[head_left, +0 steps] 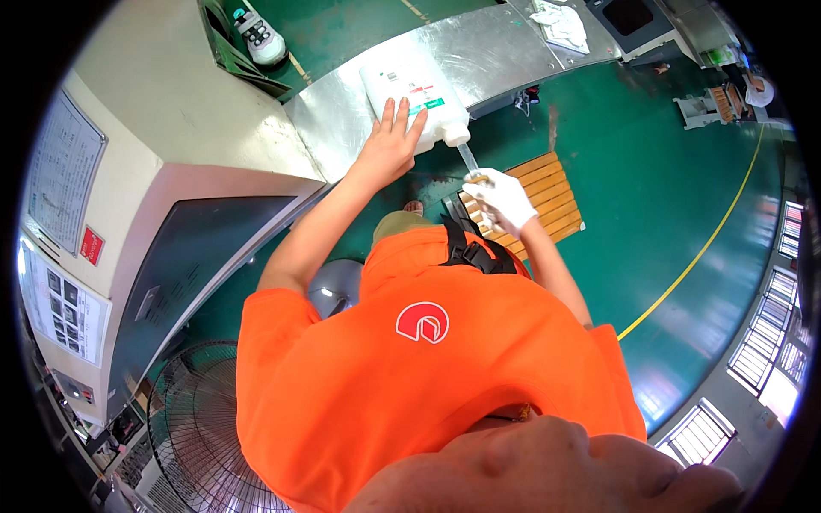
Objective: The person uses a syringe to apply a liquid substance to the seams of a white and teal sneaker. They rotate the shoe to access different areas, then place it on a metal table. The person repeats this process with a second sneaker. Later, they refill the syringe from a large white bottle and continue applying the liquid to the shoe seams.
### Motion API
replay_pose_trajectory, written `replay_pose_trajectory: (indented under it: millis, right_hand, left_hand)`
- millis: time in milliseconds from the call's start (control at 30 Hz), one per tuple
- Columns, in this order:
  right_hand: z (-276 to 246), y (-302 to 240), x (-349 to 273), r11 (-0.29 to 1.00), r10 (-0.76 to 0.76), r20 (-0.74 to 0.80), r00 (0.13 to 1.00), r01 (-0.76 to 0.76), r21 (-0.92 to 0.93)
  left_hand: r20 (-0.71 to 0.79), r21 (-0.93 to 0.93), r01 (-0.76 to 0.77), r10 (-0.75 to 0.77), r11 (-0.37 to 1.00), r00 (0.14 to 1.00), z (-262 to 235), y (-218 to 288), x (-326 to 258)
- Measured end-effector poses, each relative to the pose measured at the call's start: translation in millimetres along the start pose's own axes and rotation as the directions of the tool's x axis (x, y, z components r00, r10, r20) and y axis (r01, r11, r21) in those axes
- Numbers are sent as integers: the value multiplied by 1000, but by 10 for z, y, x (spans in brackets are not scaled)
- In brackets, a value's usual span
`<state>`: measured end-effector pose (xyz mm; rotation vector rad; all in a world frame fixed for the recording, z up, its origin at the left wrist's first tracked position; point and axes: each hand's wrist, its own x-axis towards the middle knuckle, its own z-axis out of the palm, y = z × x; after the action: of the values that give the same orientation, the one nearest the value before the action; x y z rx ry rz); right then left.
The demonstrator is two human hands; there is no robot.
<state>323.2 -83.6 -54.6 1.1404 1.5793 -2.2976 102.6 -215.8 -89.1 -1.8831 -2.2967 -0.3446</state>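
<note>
On the metal table lies a white plastic jug (395, 79) with a green and red label, its capped neck (455, 133) pointing towards me over the table's near edge. My bare left hand (388, 149) rests flat on the jug's label side, fingers stretched out. My right hand (503, 202), in a white glove, is closed around the brownish handle of what looks like a knife (468, 157). Its pale, flat blade reaches up to just below the jug's cap. Whether the blade touches the jug I cannot tell.
The metal table (505, 47) curves to the right, with a white cloth (560, 26) on it. A slatted wooden platform (547, 198) stands below my right hand. A large machine (162, 111) flanks my left arm, and a wire-caged fan (201, 427) stands at lower left.
</note>
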Motion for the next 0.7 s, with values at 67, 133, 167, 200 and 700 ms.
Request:
replay_pose_trajectory:
  millis: [67,133,167,200,700]
  right_hand:
    - [-85,-316,-410,998,55,49,997,-56,0]
    - [-221,-571,-800,999,-30,138,990,31,-8]
    - [-346,-676,-973,993,-117,203,972,115,21]
    - [-468,-743,-1087,987,-163,158,974,160,34]
    - [-1600,-885,-594,659,-660,-409,630,747,85]
  left_hand:
    - [-12,-155,-62,61,986,998,-364,31,18]
    - [-13,-273,-12,9,962,1000,-674,11,83]
    - [-13,-337,0,-5,941,1000,-825,20,154]
    - [6,-418,100,-108,903,994,-979,53,217]
    - [619,-616,785,-572,72,538,369,418,-661]
